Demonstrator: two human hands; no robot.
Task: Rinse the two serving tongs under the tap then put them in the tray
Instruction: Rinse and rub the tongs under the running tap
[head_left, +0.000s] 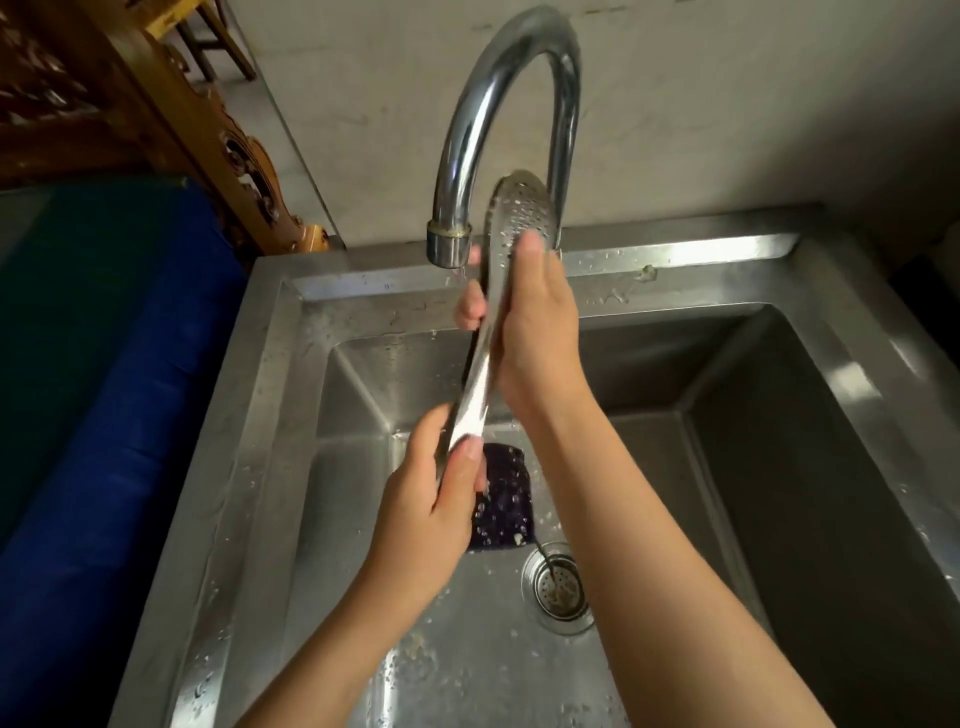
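Tongs (480, 364) of shiny steel are held nearly upright over the sink (260, 441), leaning a little to the right, with the perforated spoon end at the top, just beside the mouth of the curved tap (462, 130). The left hand (431, 519) grips the bottom end, fingers curled round it and the thumb pressed along the front. The right hand (535, 332) is wrapped round the upper part just below the perforated end, its thumb lying up against the holes and its fingertips showing on the far side, right under the spout. Whether water is running I cannot tell. Both arms of the tongs look squeezed together. Down in the wet basin a dark mat (504, 509) lies flat, next to the round drain (558, 587). A blue cover (104, 415) lies to the left of the sink, and carved wooden furniture (244, 156) stands behind it.
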